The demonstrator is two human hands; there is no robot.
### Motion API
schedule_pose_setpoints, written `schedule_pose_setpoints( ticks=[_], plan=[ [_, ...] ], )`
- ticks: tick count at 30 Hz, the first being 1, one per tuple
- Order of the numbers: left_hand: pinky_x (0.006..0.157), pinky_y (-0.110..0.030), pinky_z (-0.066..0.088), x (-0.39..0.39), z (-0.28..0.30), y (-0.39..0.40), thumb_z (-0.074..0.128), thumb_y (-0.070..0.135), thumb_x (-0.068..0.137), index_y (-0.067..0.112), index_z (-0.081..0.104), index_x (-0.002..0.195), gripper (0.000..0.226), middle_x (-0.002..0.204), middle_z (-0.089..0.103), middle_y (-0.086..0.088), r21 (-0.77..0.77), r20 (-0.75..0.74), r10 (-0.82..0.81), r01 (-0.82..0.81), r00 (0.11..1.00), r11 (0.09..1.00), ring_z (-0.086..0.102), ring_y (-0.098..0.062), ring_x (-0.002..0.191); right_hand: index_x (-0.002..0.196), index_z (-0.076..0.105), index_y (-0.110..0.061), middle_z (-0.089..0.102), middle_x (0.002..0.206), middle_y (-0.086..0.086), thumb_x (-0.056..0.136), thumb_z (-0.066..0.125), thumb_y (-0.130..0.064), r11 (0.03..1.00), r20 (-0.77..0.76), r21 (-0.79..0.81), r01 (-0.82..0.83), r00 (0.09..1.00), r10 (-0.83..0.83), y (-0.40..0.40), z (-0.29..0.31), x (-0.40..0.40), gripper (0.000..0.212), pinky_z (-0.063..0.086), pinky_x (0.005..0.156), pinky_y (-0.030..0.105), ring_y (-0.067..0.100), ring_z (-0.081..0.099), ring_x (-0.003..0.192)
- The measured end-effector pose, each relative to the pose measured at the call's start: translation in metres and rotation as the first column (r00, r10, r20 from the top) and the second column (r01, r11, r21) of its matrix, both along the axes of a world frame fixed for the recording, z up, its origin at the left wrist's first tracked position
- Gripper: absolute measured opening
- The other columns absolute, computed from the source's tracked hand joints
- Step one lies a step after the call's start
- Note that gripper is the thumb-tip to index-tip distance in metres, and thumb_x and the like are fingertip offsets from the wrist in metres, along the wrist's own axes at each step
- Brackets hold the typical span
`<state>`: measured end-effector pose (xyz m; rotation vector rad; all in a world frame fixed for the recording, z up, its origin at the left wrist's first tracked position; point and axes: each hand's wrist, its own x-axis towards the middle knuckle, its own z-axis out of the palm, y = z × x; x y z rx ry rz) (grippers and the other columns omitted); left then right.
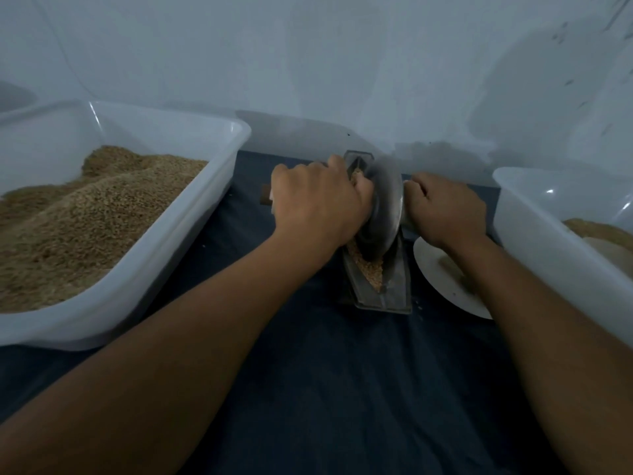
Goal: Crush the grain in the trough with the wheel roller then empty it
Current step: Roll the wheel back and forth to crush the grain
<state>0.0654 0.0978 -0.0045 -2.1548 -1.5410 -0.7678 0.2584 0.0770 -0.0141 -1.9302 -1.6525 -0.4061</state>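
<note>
A large white tub (144,234) heaped with grain fills the frame's left, a second tub (548,241) the right edge. At centre the metal trough (394,286) holds grain (371,272) under the wheel roller (385,207). The left hand (315,207) and right hand (445,210) curl around its handles on either side.

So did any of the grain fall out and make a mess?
A little. A few pale bits lie on the dark cloth just right of the trough, near its closest end. The rest of the grain sits inside the trough, under the wheel roller.
</note>
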Motion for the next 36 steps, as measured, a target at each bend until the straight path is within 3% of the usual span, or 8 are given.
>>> schedule_pose_setpoints(
  ticks=[5,14,23,27,30,33,36],
  plan=[
    [0.049,-0.034,0.012,0.001,0.000,0.002,0.020,0.052,0.096,0.016,0.040,0.081,0.043,0.055,0.030,-0.003,0.015,-0.025,0.005,-0.004,1.000,1.000,0.029,-0.020,0.045,0.075,0.050,-0.014,0.053,0.071,0.000,0.084,0.020,-0.053,0.999,0.016,0.005,-0.048,0.999,0.048,0.007,0.001,0.005,0.050,0.030,0.058,0.034,0.025,0.047,0.070],
    [0.054,-0.035,0.029,0.005,-0.002,0.022,0.024,0.052,0.096,0.017,0.044,0.082,0.043,0.055,0.042,-0.001,-0.023,0.033,-0.029,0.030,0.999,0.999,0.041,-0.023,0.046,0.065,0.045,-0.016,0.046,0.064,-0.005,0.083,0.019,-0.054,0.997,0.045,-0.072,-0.024,0.999,0.027,0.023,0.006,0.010,0.049,0.021,0.052,0.030,0.026,0.046,0.069],
    [0.048,-0.030,0.014,0.012,-0.001,0.049,0.027,0.051,0.095,0.019,0.044,0.077,0.041,0.053,0.036,0.002,0.031,0.080,-0.049,0.046,0.996,0.998,0.033,-0.017,0.045,0.060,0.047,-0.014,0.048,0.063,-0.002,0.084,0.025,-0.053,0.996,0.015,-0.090,-0.016,1.000,0.017,0.039,0.010,0.015,0.051,0.023,0.051,0.030,0.016,0.040,0.057],
    [0.048,-0.031,0.013,0.017,0.002,0.061,0.026,0.053,0.094,0.020,0.044,0.076,0.041,0.055,0.035,0.002,0.016,0.088,-0.058,0.056,0.994,0.998,0.032,-0.018,0.047,0.064,0.052,-0.014,0.051,0.066,0.003,0.082,0.022,-0.056,0.981,-0.008,-0.190,-0.025,1.000,0.024,0.048,0.015,0.019,0.054,0.024,0.051,0.031,0.020,0.044,0.060],
    [0.049,-0.032,0.014,0.021,0.004,0.070,0.026,0.053,0.093,0.020,0.046,0.078,0.041,0.057,0.033,0.002,-0.002,0.094,-0.060,0.060,0.994,0.998,0.029,-0.018,0.049,0.080,0.055,-0.016,0.047,0.070,0.000,0.090,0.029,-0.044,0.939,0.052,-0.343,-0.024,0.998,0.045,0.059,0.019,0.026,0.040,0.025,0.053,0.029,0.016,0.040,0.060],
    [0.054,-0.034,0.020,0.023,0.005,0.077,0.026,0.052,0.092,0.020,0.048,0.078,0.041,0.057,0.033,0.001,0.011,0.093,-0.064,0.063,0.994,0.998,0.031,-0.019,0.049,0.085,0.053,-0.014,0.052,0.071,0.005,0.095,0.031,-0.034,0.908,0.057,-0.415,-0.049,0.995,0.080,0.068,0.020,0.031,0.031,0.035,0.060,0.034,0.023,0.049,0.062],
    [0.056,-0.035,0.024,0.025,0.007,0.082,0.024,0.052,0.092,0.020,0.047,0.079,0.042,0.059,0.036,0.001,0.011,0.089,-0.081,0.080,0.993,0.997,0.035,-0.020,0.051,0.088,0.056,-0.015,0.059,0.069,0.008,0.095,0.031,-0.036,0.890,0.000,-0.451,-0.067,0.997,0.075,0.075,0.023,0.032,0.034,0.046,0.066,0.041,0.024,0.058,0.048]
  ],
)
